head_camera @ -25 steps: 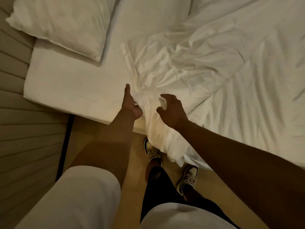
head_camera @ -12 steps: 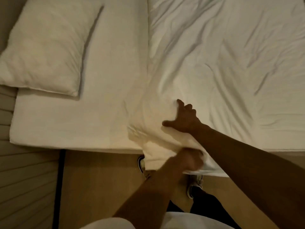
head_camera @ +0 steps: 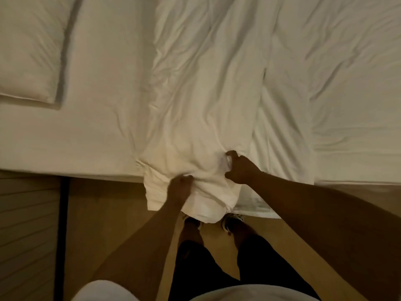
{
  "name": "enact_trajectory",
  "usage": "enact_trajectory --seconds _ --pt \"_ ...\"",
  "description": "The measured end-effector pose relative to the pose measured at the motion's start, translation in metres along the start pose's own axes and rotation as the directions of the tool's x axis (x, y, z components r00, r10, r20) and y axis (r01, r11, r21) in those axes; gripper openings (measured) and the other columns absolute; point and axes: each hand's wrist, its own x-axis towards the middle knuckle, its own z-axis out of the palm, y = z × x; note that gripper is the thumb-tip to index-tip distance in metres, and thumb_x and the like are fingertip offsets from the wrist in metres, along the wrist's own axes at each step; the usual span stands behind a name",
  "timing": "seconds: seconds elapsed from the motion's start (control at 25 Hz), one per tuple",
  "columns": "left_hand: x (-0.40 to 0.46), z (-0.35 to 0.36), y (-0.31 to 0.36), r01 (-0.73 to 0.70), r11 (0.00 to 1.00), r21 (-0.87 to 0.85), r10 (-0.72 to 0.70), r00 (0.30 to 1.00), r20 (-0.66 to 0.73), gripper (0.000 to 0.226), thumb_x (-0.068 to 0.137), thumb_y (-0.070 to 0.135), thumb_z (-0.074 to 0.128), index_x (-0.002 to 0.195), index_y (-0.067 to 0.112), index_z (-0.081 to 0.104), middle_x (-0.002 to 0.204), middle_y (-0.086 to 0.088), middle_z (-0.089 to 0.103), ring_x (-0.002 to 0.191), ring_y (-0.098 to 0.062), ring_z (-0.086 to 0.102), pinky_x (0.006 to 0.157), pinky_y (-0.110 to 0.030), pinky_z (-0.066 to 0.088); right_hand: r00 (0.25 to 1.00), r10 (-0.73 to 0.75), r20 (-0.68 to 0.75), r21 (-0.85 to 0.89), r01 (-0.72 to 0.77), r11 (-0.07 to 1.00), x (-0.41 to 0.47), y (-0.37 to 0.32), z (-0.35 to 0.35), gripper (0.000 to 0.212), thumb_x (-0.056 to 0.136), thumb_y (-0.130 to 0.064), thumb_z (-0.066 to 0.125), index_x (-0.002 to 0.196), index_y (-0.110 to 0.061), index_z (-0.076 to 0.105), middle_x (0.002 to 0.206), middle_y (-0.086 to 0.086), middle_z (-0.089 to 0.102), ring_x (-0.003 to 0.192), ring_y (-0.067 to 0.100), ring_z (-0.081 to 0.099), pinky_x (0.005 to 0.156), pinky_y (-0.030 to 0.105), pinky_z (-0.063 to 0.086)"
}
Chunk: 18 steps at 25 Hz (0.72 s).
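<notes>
A crumpled white duvet (head_camera: 208, 88) covers the middle and right of the bed, and its bunched corner hangs over the near edge. My left hand (head_camera: 181, 187) grips that bunched corner at the bed's edge, fingers buried in the cloth. My right hand (head_camera: 238, 168) pinches a fold of the same duvet a little to the right, thumb and fingers curled on the fabric. A white pillow (head_camera: 28, 48) lies at the bed's upper left, apart from both hands.
The bare white mattress sheet (head_camera: 97, 118) shows left of the duvet. A ribbed wall panel (head_camera: 26, 231) stands at the lower left beside the wooden floor (head_camera: 104, 213). My shoes (head_camera: 232, 222) stand on the floor right under the hanging corner.
Both hands have shifted along the duvet's edge. My right hand went from pressing flat on the cloth to pinching a fold. The left hand still grips the bunched corner.
</notes>
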Motion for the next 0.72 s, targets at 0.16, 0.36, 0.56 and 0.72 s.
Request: enact_trajectory --seconds 0.16,0.36,0.56,0.72 --pt "0.011 -0.016 0.023 -0.006 0.909 -0.416 -0.178 0.899 -0.4 0.108 0.05 0.064 0.08 0.135 0.006 0.047 0.13 -0.012 0.056 0.111 -0.035 0.06 0.092 -0.049 0.055 0.999 -0.049 0.006 0.055 0.048 0.997 0.009 0.014 0.011 0.081 0.088 -0.032 0.066 0.154 -0.025 0.019 0.132 0.022 0.045 0.105 0.037 0.061 0.085 0.037 0.051" --pt "0.001 -0.006 0.056 0.008 0.769 -0.64 -0.169 0.967 -0.191 0.061 0.06 0.041 0.09 0.108 0.013 0.066 0.101 0.0 0.069 0.08 -0.016 0.064 0.081 -0.031 0.056 0.999 -0.018 -0.031 0.225 0.024 0.974 0.007 0.018 0.019 0.067 0.092 -0.043 0.062 0.149 -0.027 0.031 0.127 0.012 0.052 0.114 0.035 0.059 0.092 0.036 0.048" --pt "-0.052 0.032 0.091 -0.232 0.847 -0.479 0.297 0.953 0.065 0.029 0.076 0.006 0.074 0.105 0.008 0.072 0.1 -0.009 0.076 0.092 -0.027 0.071 0.069 -0.031 0.058 0.992 0.101 0.081 0.672 -0.129 0.729 -0.025 0.004 -0.031 0.049 0.089 -0.063 0.057 0.103 -0.017 0.062 0.087 0.003 0.063 0.083 0.024 0.062 0.078 0.035 0.052" --pt "-0.123 0.107 0.097 -0.819 0.521 0.242 0.64 0.562 0.524 0.038 0.079 0.024 0.069 0.116 0.012 0.07 0.116 -0.009 0.073 0.107 -0.025 0.068 0.088 -0.034 0.054 0.986 0.159 -0.042 0.984 0.013 0.179 -0.07 0.028 -0.075 0.046 0.096 -0.06 0.045 0.106 -0.021 0.066 0.081 -0.002 0.076 0.077 0.018 0.073 0.072 0.034 0.057"
